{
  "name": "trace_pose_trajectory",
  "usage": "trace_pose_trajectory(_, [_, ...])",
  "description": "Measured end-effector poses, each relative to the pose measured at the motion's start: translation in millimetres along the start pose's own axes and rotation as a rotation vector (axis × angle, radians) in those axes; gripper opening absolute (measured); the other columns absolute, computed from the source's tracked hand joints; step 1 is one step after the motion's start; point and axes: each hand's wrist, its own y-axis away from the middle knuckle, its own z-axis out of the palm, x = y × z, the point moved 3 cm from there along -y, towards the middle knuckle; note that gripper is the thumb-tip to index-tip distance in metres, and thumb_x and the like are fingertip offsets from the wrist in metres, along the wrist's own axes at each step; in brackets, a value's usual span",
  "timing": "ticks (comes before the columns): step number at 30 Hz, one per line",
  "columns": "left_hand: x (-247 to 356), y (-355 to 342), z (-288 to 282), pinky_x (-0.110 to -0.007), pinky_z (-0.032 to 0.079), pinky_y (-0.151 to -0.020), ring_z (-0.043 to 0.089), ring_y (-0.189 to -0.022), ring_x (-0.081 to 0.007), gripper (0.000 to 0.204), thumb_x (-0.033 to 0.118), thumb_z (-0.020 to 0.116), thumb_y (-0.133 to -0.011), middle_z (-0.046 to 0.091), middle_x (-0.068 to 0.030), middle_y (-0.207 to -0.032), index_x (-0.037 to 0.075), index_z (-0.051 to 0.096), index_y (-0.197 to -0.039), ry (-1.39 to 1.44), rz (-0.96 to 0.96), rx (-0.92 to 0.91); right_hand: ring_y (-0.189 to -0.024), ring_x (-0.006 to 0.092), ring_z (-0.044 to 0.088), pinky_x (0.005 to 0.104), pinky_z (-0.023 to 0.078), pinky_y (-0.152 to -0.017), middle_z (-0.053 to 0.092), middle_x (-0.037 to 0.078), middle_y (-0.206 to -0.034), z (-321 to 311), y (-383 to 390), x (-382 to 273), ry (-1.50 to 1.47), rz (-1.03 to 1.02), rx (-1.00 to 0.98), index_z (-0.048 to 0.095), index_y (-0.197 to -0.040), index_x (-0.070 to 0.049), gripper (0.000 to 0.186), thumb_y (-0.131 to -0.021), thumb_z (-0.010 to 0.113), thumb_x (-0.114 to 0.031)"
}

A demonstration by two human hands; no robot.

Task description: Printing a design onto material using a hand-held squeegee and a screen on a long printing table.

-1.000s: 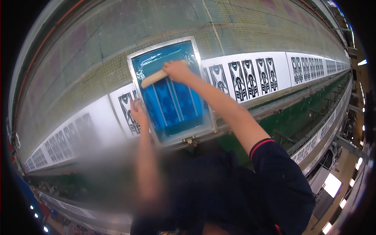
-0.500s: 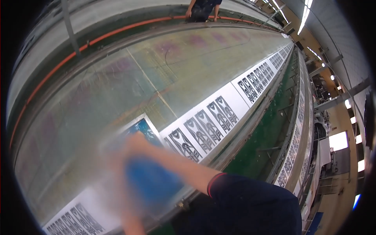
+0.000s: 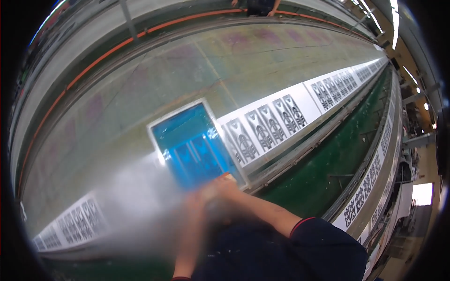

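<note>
A silver-framed printing screen with blue ink (image 3: 180,122) lies across white sheets printed with black designs (image 3: 265,125). My right hand (image 3: 225,187) is at the screen's near edge, closed on a pale wooden squeegee (image 3: 228,177), which is partly hidden and blurred. My left hand (image 3: 199,196) is beside it at the lower left of the screen, too smeared to show its fingers or what it touches. A foggy patch covers much of the lower left of the view.
The long greenish table (image 3: 136,89) runs to the upper right. An orange strip (image 3: 93,61) follows its far side, where another person (image 3: 258,7) stands. A green floor (image 3: 318,159) shows beside the near rail, and another row of printed sheets (image 3: 361,187) runs on the right.
The view has swung toward the right, bringing the other person into sight. My right hand with the squeegee has moved from the screen's upper part down to its near edge.
</note>
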Motion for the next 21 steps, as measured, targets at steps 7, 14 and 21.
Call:
trace_pose_trajectory(7, [3.8,11.6,-2.2,-0.044,0.042,-0.08,0.061,-0.085,-0.0303,0.012,0.02,0.074,-0.086,0.062,-0.0083,-0.082,0.009,0.071,-0.081,-0.004,0.138,-0.283,-0.105,0.0315,0.067,0.0474,0.054,-0.09,0.064,0.009,-0.108,-14.2,33.0,4.3,0.093,-0.183,-0.158,0.065,-0.11,-0.008,0.04,-0.075,0.079,-0.022])
trace_pose_trajectory(14, [-48.9,-171.6,-4.8,-0.047,0.048,-0.08,0.068,-0.09,-0.0324,0.017,0.025,0.074,-0.089,0.07,-0.011,-0.09,0.008,0.074,-0.087,0.015,0.01,-0.055,-0.101,0.032,0.069,0.0496,0.054,-0.089,0.068,0.011,-0.11,-67.8,-181.4,31.1,0.171,-0.348,-0.058,0.068,-0.113,-0.006,0.039,-0.077,0.073,-0.019])
trace_pose_trajectory(21, [-85.7,-343.3,26.2,-0.046,0.046,-0.083,0.067,-0.086,-0.0357,0.025,0.03,0.07,-0.092,0.07,-0.0127,-0.085,0.006,0.074,-0.083,0.002,-0.078,0.12,-0.104,0.0278,0.07,0.0456,0.059,-0.081,0.068,0.007,-0.109,-120.5,-344.2,69.8,0.212,-0.352,0.091,0.071,-0.11,-0.009,0.038,-0.079,0.083,-0.029])
